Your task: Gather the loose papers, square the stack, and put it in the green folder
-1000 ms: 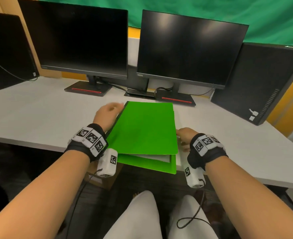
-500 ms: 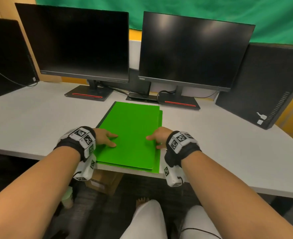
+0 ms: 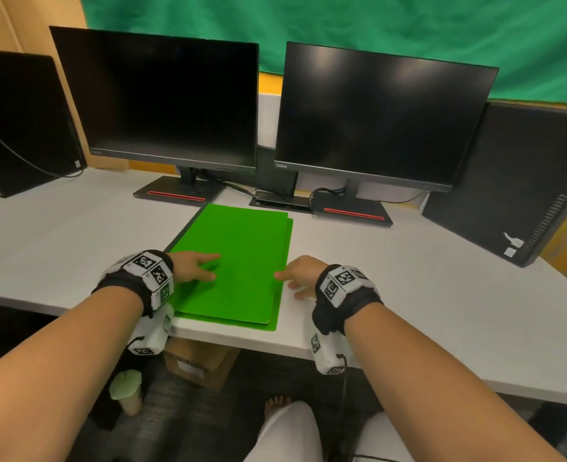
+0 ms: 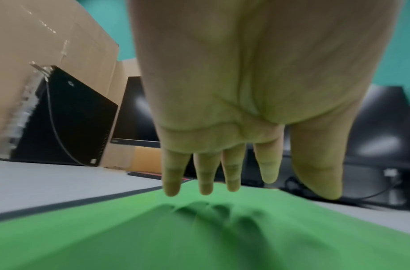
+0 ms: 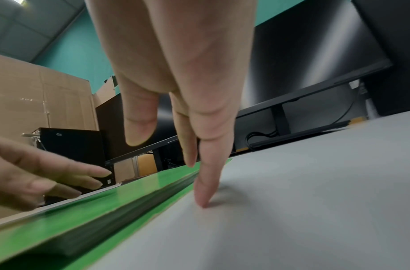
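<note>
The green folder (image 3: 235, 261) lies closed and flat on the white desk (image 3: 408, 295), near its front edge. No papers show; the cover hides whatever is inside. My left hand (image 3: 195, 269) hovers just over the folder's near left part with straight fingers (image 4: 206, 175), casting a shadow on the green cover (image 4: 199, 237). My right hand (image 3: 300, 276) is at the folder's right edge, fingers straight, one fingertip (image 5: 202, 197) touching the desk beside the folder's edge (image 5: 129, 206).
Two dark monitors (image 3: 175, 105) (image 3: 375, 121) stand behind the folder on bases with red strips. Black computer towers stand at far left (image 3: 15, 121) and right (image 3: 515, 181). A cardboard box (image 3: 198, 365) and a cup (image 3: 127, 391) sit on the floor under the desk.
The folder cover came down and shut a second ago. Since then the folder has lain flat, and my right hand slid from the cover to its right edge.
</note>
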A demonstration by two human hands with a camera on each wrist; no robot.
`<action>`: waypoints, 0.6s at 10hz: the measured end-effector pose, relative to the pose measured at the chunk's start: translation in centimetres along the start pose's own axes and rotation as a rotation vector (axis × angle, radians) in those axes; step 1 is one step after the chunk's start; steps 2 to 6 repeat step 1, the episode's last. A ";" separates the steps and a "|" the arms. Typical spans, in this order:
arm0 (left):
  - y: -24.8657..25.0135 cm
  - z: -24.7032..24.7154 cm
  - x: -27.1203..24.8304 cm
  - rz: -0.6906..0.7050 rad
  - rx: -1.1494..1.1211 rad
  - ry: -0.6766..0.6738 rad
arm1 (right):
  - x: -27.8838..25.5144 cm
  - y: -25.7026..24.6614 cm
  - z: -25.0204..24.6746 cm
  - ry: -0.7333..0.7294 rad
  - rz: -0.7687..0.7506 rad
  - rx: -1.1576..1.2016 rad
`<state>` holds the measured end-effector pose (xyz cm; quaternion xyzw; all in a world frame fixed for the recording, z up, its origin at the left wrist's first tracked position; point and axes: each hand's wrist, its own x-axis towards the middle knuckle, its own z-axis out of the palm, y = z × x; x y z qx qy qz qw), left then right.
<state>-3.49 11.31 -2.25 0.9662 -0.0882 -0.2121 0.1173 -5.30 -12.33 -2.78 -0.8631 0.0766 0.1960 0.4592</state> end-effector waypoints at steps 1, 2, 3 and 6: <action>3.3 1.5 -1.6 0.184 -0.118 0.030 | -2.7 3.0 -1.3 -0.047 0.007 0.112; 3.3 1.5 -1.6 0.184 -0.118 0.030 | -2.7 3.0 -1.3 -0.047 0.007 0.112; 3.3 1.5 -1.6 0.184 -0.118 0.030 | -2.7 3.0 -1.3 -0.047 0.007 0.112; 3.3 1.5 -1.6 0.184 -0.118 0.030 | -2.7 3.0 -1.3 -0.047 0.007 0.112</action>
